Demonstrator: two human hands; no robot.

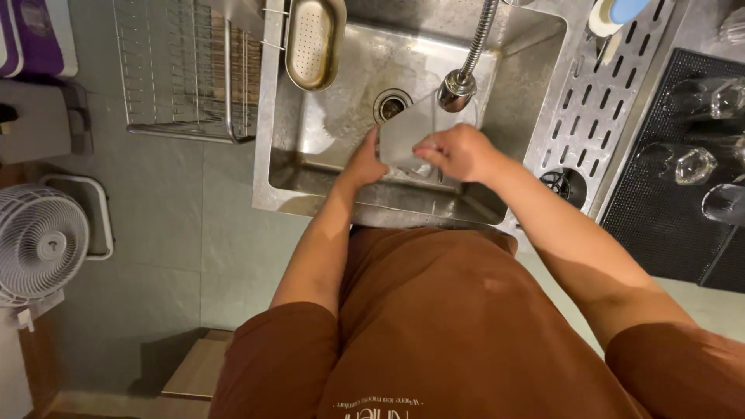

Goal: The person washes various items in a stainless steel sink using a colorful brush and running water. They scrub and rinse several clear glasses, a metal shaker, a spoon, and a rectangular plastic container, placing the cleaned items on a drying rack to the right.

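At the centre of the frame, both hands held a clear glass over the steel sink, just below the faucet head. The left hand cupped its side, fingers partly curled against it. The right hand gripped its rim, fingers closed around it. More glasses lay on a black mat at right.

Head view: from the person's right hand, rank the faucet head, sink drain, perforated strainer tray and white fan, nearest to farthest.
From the right hand:
1. Faucet head, just above it.
2. Sink drain, up-left in the basin.
3. Perforated strainer tray, on the sink's top-left rim.
4. White fan, far left on the floor.
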